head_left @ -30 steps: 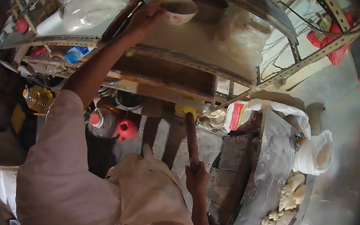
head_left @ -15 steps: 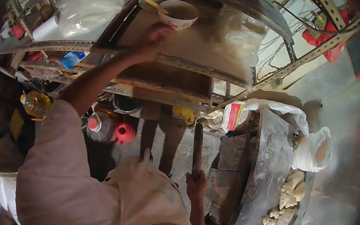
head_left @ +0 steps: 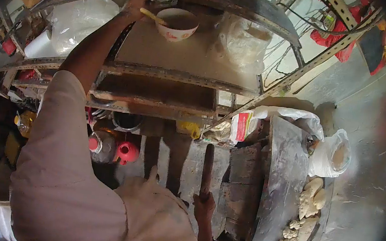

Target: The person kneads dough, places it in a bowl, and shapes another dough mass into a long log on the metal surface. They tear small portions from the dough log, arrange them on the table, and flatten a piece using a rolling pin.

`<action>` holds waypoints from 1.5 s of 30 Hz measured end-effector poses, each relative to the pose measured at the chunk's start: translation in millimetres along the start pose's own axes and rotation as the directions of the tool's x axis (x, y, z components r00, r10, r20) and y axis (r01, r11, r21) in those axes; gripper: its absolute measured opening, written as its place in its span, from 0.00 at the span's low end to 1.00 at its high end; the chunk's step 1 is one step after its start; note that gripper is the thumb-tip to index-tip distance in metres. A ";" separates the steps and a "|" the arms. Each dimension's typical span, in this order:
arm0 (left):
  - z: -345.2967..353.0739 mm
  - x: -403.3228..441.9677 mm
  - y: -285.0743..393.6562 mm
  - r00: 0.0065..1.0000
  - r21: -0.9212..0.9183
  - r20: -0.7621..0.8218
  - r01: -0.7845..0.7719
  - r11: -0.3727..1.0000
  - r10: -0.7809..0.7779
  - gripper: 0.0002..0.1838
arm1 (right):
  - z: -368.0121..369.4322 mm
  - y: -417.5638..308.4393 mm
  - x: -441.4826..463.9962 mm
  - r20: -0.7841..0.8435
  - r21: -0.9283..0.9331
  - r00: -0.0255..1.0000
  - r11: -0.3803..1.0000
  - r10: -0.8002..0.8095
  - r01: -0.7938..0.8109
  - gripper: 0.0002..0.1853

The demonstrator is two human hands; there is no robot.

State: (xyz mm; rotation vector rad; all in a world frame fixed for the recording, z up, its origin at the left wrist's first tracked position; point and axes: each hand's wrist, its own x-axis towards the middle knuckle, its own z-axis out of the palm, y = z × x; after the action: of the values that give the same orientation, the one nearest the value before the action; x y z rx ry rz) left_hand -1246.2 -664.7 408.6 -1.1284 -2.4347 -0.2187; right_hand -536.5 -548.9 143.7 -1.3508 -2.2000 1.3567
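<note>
My right hand [head_left: 204,206] is wrapped round the lower end of a dark wooden rolling pin [head_left: 207,170], which points away from me. My left hand [head_left: 137,8] reaches onto the upper shelf, left of a white flowered bowl [head_left: 177,25] with a wooden-handled utensil [head_left: 151,16] leaning in it. Behind that bowl, close to my left fingers, part of a metal container [head_left: 164,2] shows. My left fingers are mostly hidden, so I cannot tell what they touch.
Lumps of dough [head_left: 290,234] and flat dough pieces [head_left: 311,200] lie on the worktop [head_left: 284,180] at right. Clear plastic bags [head_left: 243,45] sit on the metal rack [head_left: 160,74]. Below it stand a red jug [head_left: 127,152] and a red-capped bottle [head_left: 103,147].
My left hand has moved from in front of the flowered bowl to its left, further back on the shelf. My right hand still holds the rolling pin. The view has shifted slightly.
</note>
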 end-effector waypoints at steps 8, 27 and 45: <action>-24.7 -35.6 -4.1 0.914 -0.282 -0.329 0.143 0.949 -0.236 0.17 | 2.9 -14.3 5.5 0.085 -0.006 0.996 1.000 0.005 -0.004 0.16; -87.2 -315.0 111.1 0.929 -0.228 -0.369 -0.050 0.972 -0.039 0.19 | 13.6 -21.5 38.7 0.319 -0.095 0.922 0.961 -0.217 0.259 0.15; 49.1 -183.2 639.6 0.612 -0.545 -0.358 -0.750 0.375 0.705 0.19 | -229.2 169.8 4.9 -0.521 0.012 0.831 0.975 0.194 -0.220 0.24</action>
State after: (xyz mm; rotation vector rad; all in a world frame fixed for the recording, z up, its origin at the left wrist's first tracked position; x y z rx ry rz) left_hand -675.1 -356.4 254.1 -2.3555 -1.5203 -0.8432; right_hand -303.6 -384.6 132.7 -1.7676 -1.7655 0.8505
